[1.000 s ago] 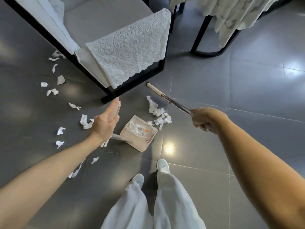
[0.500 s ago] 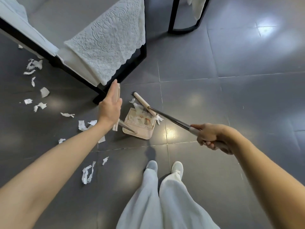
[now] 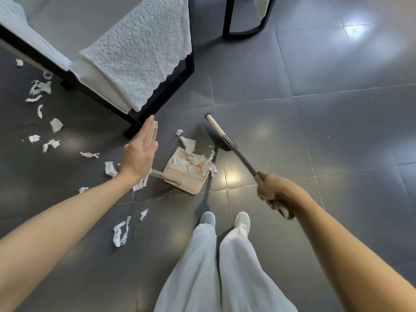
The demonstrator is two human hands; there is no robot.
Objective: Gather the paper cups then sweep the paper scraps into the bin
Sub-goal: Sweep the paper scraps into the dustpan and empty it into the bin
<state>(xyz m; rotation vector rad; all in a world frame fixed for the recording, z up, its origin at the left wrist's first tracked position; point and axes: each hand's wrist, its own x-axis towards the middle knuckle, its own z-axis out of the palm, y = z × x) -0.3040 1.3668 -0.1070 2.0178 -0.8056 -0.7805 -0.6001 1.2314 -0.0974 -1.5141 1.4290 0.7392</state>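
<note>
The grey tiled floor is carrying torn paper scraps lying scattered at left, a scrap-filled dustpan, a broom, chair legs and two shoes.

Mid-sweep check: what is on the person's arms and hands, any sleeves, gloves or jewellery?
The left forearm and right forearm are bare to the frame edge, no sleeves in view. The left hand and right hand are ungloved; no watch, bracelet or ring shows. Loose pale trousers and light shoes are worn.
</note>
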